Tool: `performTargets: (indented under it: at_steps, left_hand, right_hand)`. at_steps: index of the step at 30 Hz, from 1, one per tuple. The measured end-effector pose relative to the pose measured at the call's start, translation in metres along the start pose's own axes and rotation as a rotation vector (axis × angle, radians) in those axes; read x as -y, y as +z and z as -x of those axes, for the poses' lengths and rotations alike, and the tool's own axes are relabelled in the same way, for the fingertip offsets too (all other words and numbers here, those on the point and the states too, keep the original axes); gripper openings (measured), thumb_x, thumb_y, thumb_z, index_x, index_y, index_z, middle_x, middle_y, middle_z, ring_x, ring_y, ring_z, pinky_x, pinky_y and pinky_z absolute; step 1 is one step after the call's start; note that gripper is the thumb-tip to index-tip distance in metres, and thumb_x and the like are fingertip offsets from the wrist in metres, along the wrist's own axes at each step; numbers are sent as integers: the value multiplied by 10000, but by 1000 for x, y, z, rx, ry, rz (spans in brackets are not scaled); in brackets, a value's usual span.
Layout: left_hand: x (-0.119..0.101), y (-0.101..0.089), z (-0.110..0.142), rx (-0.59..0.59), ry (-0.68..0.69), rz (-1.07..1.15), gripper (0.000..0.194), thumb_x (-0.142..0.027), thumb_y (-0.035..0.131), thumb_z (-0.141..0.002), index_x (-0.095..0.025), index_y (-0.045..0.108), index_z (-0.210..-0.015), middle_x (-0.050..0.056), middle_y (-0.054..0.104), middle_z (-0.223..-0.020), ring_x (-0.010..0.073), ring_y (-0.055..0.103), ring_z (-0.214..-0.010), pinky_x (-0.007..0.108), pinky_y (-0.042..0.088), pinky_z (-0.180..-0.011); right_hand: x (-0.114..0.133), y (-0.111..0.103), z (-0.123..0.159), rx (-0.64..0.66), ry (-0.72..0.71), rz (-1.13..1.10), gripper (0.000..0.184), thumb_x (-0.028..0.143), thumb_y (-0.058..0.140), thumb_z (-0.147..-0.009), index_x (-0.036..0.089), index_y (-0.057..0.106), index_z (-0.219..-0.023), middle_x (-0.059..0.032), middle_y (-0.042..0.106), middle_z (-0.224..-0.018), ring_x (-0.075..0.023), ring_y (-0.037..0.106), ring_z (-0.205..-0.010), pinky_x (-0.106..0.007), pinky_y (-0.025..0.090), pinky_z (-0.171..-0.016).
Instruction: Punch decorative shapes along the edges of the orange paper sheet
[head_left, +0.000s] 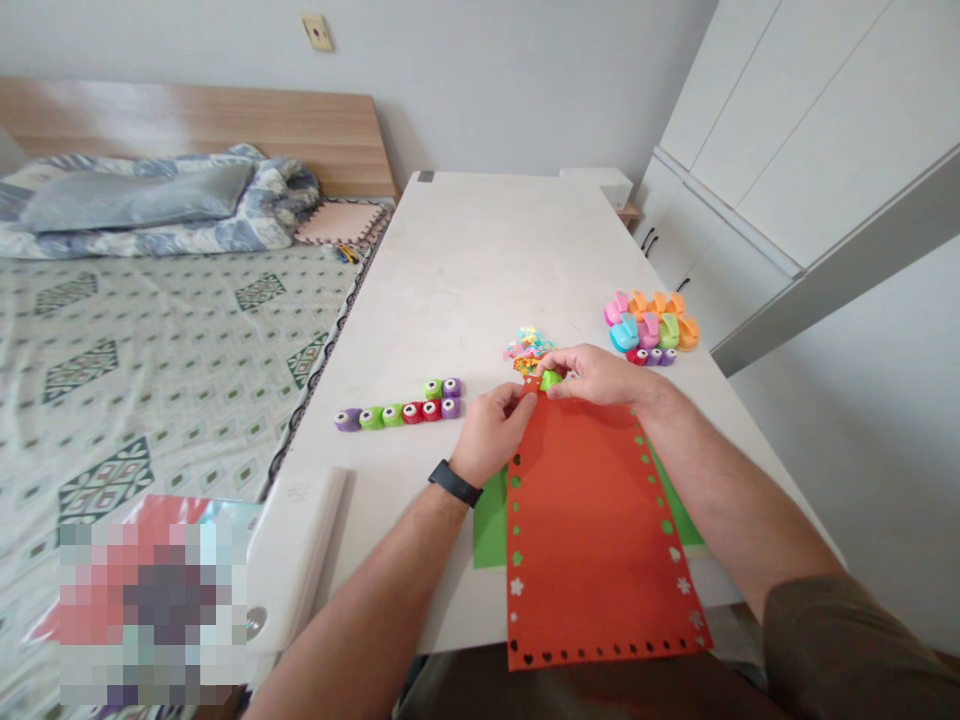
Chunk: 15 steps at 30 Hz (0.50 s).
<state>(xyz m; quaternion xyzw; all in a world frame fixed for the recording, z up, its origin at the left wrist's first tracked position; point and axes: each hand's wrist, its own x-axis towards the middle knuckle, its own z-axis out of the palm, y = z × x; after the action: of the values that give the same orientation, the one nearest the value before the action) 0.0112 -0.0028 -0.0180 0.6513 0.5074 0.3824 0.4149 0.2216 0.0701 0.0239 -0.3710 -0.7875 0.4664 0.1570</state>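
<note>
An orange sheet of paper (592,520) with small shapes punched along its edges lies before me, its near end reaching over the table edge. My left hand (495,425) pinches its far left corner. At the far edge, my right hand (589,375) has its fingers closed around a green craft punch (550,380), which sits at the paper's edge. Beneath the orange sheet, green paper (490,525) shows on both sides. Just beyond the hands is a pile of small colourful paper cutouts (529,345).
Several small craft punches (412,412) stand in rows on the left. More punches (652,325), larger ones among them, are grouped on the right. A long white device (296,550) lies at the table's left edge. Beside the table (517,240) is a bed (187,370).
</note>
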Motion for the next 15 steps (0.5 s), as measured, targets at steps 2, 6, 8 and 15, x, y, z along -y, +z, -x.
performTargets:
  at_steps: [2,6,8,15]
  left_hand:
    - [0,0,0,-10,-5,-6,366,-477,547,-963,-151,712,-954,10,622,-731,128,492,-647,248,345,-574]
    - [-5,0,2,-16,-16,-48,447,-571,563,-936,-148,703,-896,-6,562,-682,117,435,-618,247,301,-553]
    - [-9,0,2,-7,-20,-59,478,-616,596,-900,-148,691,-867,-12,548,-676,112,423,-620,243,291,-554]
    - [-14,1,2,-24,-69,-79,510,-664,669,-819,-154,667,-842,-25,499,-656,104,379,-607,239,252,-533]
  right_hand:
    - [2,1,0,1,11,-7,312,324,720,-817,169,709,-1088,0,657,-858,-147,555,-757,-267,424,-719]
    - [6,2,1,-1,-10,18,302,346,720,-825,174,713,-1073,-7,670,-874,-151,559,-765,-268,427,-726]
    - [8,3,1,-13,-25,48,270,320,717,-820,175,717,-1047,-15,680,-901,-155,566,-792,-268,430,-743]
    - [13,7,1,-31,-4,108,280,182,655,-794,178,719,-1066,-10,700,-901,-153,603,-809,-264,448,-769]
